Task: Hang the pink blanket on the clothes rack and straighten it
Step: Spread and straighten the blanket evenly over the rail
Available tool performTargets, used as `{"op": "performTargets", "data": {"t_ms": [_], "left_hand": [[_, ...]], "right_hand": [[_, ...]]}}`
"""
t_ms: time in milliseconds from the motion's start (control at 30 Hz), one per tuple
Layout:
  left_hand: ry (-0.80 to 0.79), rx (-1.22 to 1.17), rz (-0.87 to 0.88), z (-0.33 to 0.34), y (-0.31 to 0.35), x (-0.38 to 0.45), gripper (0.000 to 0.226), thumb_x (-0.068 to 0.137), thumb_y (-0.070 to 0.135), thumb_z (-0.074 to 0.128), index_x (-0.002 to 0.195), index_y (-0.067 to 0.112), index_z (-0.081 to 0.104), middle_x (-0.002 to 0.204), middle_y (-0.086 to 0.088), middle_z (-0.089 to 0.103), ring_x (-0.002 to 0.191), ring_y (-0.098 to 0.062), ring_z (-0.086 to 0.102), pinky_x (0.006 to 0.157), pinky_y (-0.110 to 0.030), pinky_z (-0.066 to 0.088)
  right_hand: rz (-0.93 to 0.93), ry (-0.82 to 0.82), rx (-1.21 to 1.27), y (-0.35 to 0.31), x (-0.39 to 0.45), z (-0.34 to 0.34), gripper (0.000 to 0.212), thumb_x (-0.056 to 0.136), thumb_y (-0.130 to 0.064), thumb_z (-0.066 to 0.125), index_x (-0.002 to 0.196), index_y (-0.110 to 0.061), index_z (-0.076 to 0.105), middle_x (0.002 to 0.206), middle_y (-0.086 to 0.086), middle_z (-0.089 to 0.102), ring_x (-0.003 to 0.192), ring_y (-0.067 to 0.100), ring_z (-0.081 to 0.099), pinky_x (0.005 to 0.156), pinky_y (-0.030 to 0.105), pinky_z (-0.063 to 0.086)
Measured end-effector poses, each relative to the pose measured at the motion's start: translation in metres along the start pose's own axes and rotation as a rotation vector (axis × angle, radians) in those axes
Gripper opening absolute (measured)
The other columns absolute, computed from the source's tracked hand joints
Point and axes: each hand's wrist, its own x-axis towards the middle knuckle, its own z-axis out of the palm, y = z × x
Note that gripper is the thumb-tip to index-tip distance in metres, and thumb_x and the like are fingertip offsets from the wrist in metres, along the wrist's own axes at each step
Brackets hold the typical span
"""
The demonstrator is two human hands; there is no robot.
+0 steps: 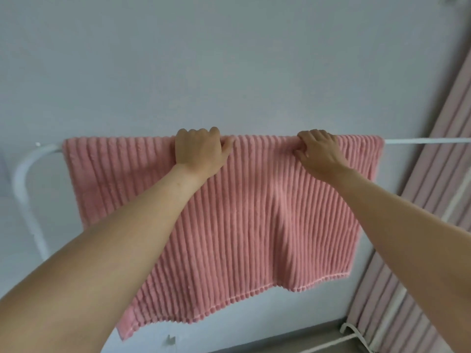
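The pink ribbed blanket [244,225] hangs draped over the top bar of the white clothes rack [420,141], its lower hem uneven and sagging toward the left. My left hand [198,149] rests on the blanket at the top bar, fingers curled over the fold and thumb pinching the cloth. My right hand [318,151] lies on the blanket further right along the bar, fingers bent and pressing into the fabric. The bar under the blanket is hidden.
A plain pale wall stands right behind the rack. The rack's curved left upright [23,189] drops down at the left. Pink striped curtains [433,225] hang at the right. The rack's foot [356,332] sits on the grey floor at the lower right.
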Motion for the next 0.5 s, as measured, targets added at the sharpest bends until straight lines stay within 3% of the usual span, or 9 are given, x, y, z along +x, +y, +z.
{"op": "performTargets", "data": {"t_ms": [133,200,267,333,500], "left_hand": [[0.084,-0.004,-0.052,0.005,0.03,-0.007,0.038,0.092,0.03,0.034,0.108,0.008,0.061,0.1,-0.014,0.065,0.094,-0.034,0.057,0.089,-0.05,0.04],[0.132,-0.065,-0.049,0.008,0.072,-0.01,0.041,0.085,0.026,0.041,0.118,0.01,0.059,0.119,-0.015,0.06,0.114,-0.036,0.053,0.105,-0.056,0.034],[0.2,-0.123,-0.054,0.009,0.122,-0.012,0.043,0.079,0.022,0.049,0.119,0.01,0.058,0.126,-0.016,0.055,0.121,-0.036,0.05,0.111,-0.057,0.03],[0.24,-0.186,-0.064,0.009,0.176,-0.013,0.042,0.075,0.021,0.052,0.114,0.009,0.06,0.121,-0.015,0.057,0.115,-0.035,0.052,0.103,-0.052,0.039],[0.151,-0.384,-0.114,0.021,0.298,-0.006,0.014,0.076,0.014,0.054,0.087,0.006,0.059,0.082,-0.01,0.063,0.078,-0.033,0.059,0.067,-0.04,0.047]], "right_hand": [[0.124,0.183,0.051,0.034,-0.021,0.0,0.044,0.091,-0.026,0.054,0.129,-0.005,0.049,0.128,0.015,0.055,0.123,0.035,0.045,0.108,0.048,0.036],[0.24,0.191,0.082,0.063,-0.033,-0.006,0.04,0.09,-0.023,0.051,0.125,-0.003,0.049,0.125,0.018,0.052,0.118,0.036,0.045,0.106,0.046,0.036],[0.333,0.161,0.161,0.092,-0.043,-0.012,0.041,0.088,-0.018,0.05,0.123,0.002,0.049,0.127,0.022,0.049,0.12,0.038,0.042,0.108,0.046,0.034],[0.44,0.081,0.278,0.123,-0.054,-0.017,0.046,0.089,-0.017,0.051,0.129,0.004,0.043,0.133,0.024,0.045,0.126,0.041,0.04,0.109,0.046,0.032],[0.704,-0.156,0.648,0.198,-0.075,-0.017,0.057,0.089,-0.029,0.06,0.135,-0.003,0.039,0.134,0.013,0.048,0.11,0.031,0.055,0.08,0.036,0.043]]}}
